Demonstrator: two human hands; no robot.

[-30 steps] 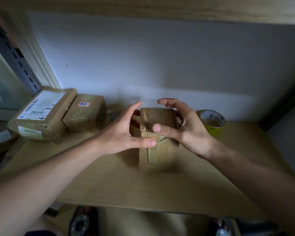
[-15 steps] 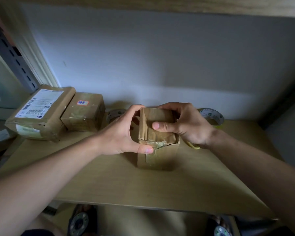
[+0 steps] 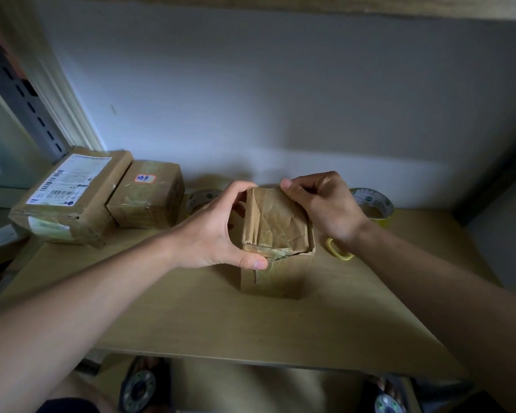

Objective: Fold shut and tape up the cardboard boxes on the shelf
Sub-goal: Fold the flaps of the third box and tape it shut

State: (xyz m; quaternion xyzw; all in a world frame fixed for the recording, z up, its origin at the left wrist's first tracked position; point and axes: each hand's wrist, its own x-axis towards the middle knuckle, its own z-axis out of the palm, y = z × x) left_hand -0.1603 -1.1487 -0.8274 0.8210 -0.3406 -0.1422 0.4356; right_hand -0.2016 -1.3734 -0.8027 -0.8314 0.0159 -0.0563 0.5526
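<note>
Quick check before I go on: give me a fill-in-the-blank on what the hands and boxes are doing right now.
1. Both hands hold the small box whose top flaps are folded ____.
2. The left hand has its ____ pressed on the box's near top edge.
3. The tape roll sits behind the ____ hand.
4. The box with the white shipping label lies at the shelf's ____ end.

Missing words: shut; thumb; right; left

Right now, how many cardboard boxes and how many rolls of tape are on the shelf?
Cardboard boxes: 3, namely the box in hand, the labelled box and the stickered box.
Tape rolls: 2, left roll and right roll.
Total: 5
</note>
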